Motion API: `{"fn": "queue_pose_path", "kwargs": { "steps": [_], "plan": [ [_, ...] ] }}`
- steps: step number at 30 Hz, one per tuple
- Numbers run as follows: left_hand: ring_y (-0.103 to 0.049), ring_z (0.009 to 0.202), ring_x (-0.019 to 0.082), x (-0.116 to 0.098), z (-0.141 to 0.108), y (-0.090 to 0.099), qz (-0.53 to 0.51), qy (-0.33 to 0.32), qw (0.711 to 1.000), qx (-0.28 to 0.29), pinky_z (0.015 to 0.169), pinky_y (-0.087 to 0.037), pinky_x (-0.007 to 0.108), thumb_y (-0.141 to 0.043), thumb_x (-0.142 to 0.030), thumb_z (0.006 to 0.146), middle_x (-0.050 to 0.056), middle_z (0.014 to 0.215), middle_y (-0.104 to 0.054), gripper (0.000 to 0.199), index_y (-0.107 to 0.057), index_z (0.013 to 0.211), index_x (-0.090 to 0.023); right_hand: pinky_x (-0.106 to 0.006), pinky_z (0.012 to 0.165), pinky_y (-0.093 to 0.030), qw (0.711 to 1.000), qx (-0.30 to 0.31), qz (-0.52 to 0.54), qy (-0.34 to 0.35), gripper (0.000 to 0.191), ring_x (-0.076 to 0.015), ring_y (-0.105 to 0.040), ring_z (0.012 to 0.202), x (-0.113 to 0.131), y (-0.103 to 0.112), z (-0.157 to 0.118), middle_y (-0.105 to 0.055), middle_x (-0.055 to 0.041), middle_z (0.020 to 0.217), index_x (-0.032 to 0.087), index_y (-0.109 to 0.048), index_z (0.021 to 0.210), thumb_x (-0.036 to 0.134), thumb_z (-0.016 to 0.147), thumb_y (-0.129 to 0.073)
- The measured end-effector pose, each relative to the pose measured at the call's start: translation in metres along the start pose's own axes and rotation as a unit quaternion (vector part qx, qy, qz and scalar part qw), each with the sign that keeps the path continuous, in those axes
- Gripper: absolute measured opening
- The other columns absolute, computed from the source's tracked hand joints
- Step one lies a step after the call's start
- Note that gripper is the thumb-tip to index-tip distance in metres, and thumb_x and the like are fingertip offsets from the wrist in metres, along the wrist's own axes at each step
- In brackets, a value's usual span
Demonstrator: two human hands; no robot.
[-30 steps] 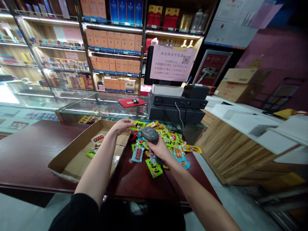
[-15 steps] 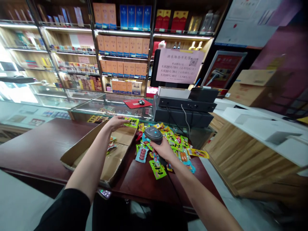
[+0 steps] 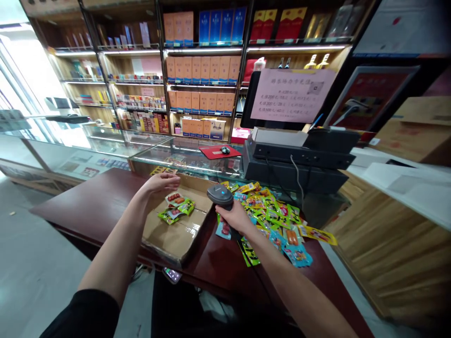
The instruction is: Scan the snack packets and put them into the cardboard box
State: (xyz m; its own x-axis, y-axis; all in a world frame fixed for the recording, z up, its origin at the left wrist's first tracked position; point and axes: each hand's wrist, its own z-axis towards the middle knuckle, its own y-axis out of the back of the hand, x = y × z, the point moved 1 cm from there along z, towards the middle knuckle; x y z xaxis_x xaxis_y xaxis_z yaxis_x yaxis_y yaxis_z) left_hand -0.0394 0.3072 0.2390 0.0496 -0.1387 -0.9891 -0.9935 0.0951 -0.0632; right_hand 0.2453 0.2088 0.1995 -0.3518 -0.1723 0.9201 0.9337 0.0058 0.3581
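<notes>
My right hand [image 3: 235, 216] is wrapped round the handle of a dark grey barcode scanner [image 3: 220, 195] with a small blue light on top. My left hand [image 3: 162, 182] hovers over the far left part of a shallow cardboard box [image 3: 167, 237]. Its fingers are loosely bent and apart, and no packet shows in them. Inside the box lie a few snack packets, among them a green one [image 3: 186, 206] and one with reddish sausages [image 3: 175, 199]. Right of the scanner spreads a pile of small packets [image 3: 269, 209] in green, blue and yellow, partly hidden by my right arm.
Box and pile rest on a dark red table [image 3: 102, 192]. Behind it stand a glass counter [image 3: 158, 152] with a red mouse pad [image 3: 214, 151], and a monitor [image 3: 252, 101] carrying a pink sheet. A wooden cabinet [image 3: 384, 244] flanks the right; a phone [image 3: 172, 274] shows below the table edge.
My left hand has let go of a green packet, which is now in the box, and moved slightly back left. The scanner has shifted toward the box. The view has turned left.
</notes>
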Motion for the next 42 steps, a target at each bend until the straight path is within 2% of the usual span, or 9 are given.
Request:
{"fn": "queue_pose_path", "kwargs": {
  "steps": [3, 7, 17, 21, 24, 28, 31, 38, 42],
  "plan": [
    [-0.067, 0.069, 0.016, 0.003, 0.004, -0.01, 0.004, -0.001, 1.0, 0.015, 0.066, -0.057, 0.028, -0.086, -0.029, 0.051, 0.007, 0.075, -0.069, 0.042, -0.064, 0.083, -0.011, -0.025, 0.036, -0.041, 1.0, 0.004, 0.0, -0.012, 0.019, -0.0128, -0.049, 0.032, 0.0, 0.005, 0.0, -0.057, 0.0001, 0.045, 0.018, -0.059, 0.069, 0.036, 0.075, -0.059],
    [-0.066, 0.069, 0.016, 0.011, 0.014, -0.047, 0.012, -0.013, 0.997, 0.072, 0.07, -0.056, 0.031, -0.085, -0.031, 0.053, 0.007, 0.075, -0.068, 0.044, -0.064, 0.085, -0.01, -0.022, 0.037, -0.04, 1.0, -0.018, -0.005, -0.012, 0.016, -0.0121, -0.051, 0.035, -0.002, 0.027, -0.004, -0.056, 0.0015, 0.046, 0.018, -0.058, 0.071, 0.033, 0.073, -0.061],
    [-0.064, 0.066, 0.014, 0.02, 0.042, -0.198, 0.066, 0.003, 0.977, 0.204, 0.066, -0.055, 0.029, -0.085, -0.036, 0.05, 0.005, 0.07, -0.067, 0.046, -0.065, 0.083, -0.01, -0.023, 0.04, -0.041, 0.988, -0.126, -0.066, -0.057, 0.017, -0.0121, -0.051, 0.037, -0.024, 0.111, -0.036, -0.058, -0.0003, 0.047, 0.018, -0.057, 0.064, 0.032, 0.073, -0.061],
    [-0.063, 0.063, 0.014, 0.039, 0.045, -0.24, 0.089, 0.001, 0.972, 0.216, 0.062, -0.055, 0.029, -0.085, -0.039, 0.046, 0.005, 0.066, -0.066, 0.048, -0.065, 0.079, -0.01, -0.023, 0.041, -0.041, 0.982, -0.154, -0.084, -0.065, 0.018, -0.0113, -0.049, 0.037, -0.034, 0.133, -0.049, -0.057, 0.0008, 0.046, 0.018, -0.057, 0.066, 0.034, 0.074, -0.061],
    [-0.062, 0.062, 0.015, 0.059, 0.049, -0.25, 0.138, -0.008, 0.971, 0.195, 0.059, -0.054, 0.028, -0.084, -0.042, 0.048, 0.005, 0.065, -0.066, 0.048, -0.066, 0.079, -0.01, -0.022, 0.039, -0.04, 0.977, -0.173, -0.093, -0.077, 0.02, -0.0113, -0.049, 0.036, -0.045, 0.142, -0.054, -0.056, 0.0012, 0.046, 0.017, -0.059, 0.07, 0.037, 0.074, -0.061],
    [-0.06, 0.06, 0.014, 0.085, 0.059, -0.243, 0.197, -0.031, 0.967, 0.155, 0.054, -0.051, 0.025, -0.082, -0.044, 0.048, 0.005, 0.066, -0.066, 0.047, -0.067, 0.078, -0.011, -0.022, 0.037, -0.04, 0.975, -0.182, -0.086, -0.095, 0.021, -0.0122, -0.051, 0.036, -0.059, 0.143, -0.056, -0.057, 0.0008, 0.047, 0.017, -0.06, 0.075, 0.038, 0.074, -0.06],
    [-0.059, 0.058, 0.013, 0.099, 0.065, -0.239, 0.219, -0.017, 0.96, 0.173, 0.052, -0.049, 0.023, -0.081, -0.045, 0.049, 0.004, 0.067, -0.065, 0.048, -0.069, 0.081, -0.012, -0.022, 0.036, -0.039, 0.977, -0.169, -0.072, -0.106, 0.019, -0.0124, -0.051, 0.035, -0.063, 0.139, -0.055, -0.057, 0.0005, 0.047, 0.017, -0.061, 0.076, 0.036, 0.074, -0.06],
    [-0.053, 0.047, 0.011, 0.11, 0.064, -0.251, 0.377, -0.042, 0.914, 0.144, 0.045, -0.038, 0.021, -0.079, -0.045, 0.049, -0.001, 0.059, -0.062, 0.052, -0.069, 0.091, -0.016, -0.022, 0.038, -0.038, 0.978, -0.157, -0.082, -0.109, 0.018, -0.0115, -0.05, 0.035, -0.059, 0.129, -0.054, -0.058, -0.0003, 0.046, 0.017, -0.059, 0.07, 0.034, 0.073, -0.061],
    [-0.047, 0.048, 0.009, 0.111, 0.061, -0.257, 0.402, -0.092, 0.897, 0.157, 0.046, -0.032, 0.02, -0.08, -0.038, 0.047, -0.004, 0.051, -0.054, 0.034, -0.065, 0.068, -0.015, -0.022, 0.037, -0.037, 0.98, -0.149, -0.078, -0.11, 0.017, -0.0113, -0.049, 0.034, -0.058, 0.127, -0.053, -0.057, 0.0003, 0.046, 0.017, -0.058, 0.07, 0.034, 0.073, -0.06]
  ]
}}
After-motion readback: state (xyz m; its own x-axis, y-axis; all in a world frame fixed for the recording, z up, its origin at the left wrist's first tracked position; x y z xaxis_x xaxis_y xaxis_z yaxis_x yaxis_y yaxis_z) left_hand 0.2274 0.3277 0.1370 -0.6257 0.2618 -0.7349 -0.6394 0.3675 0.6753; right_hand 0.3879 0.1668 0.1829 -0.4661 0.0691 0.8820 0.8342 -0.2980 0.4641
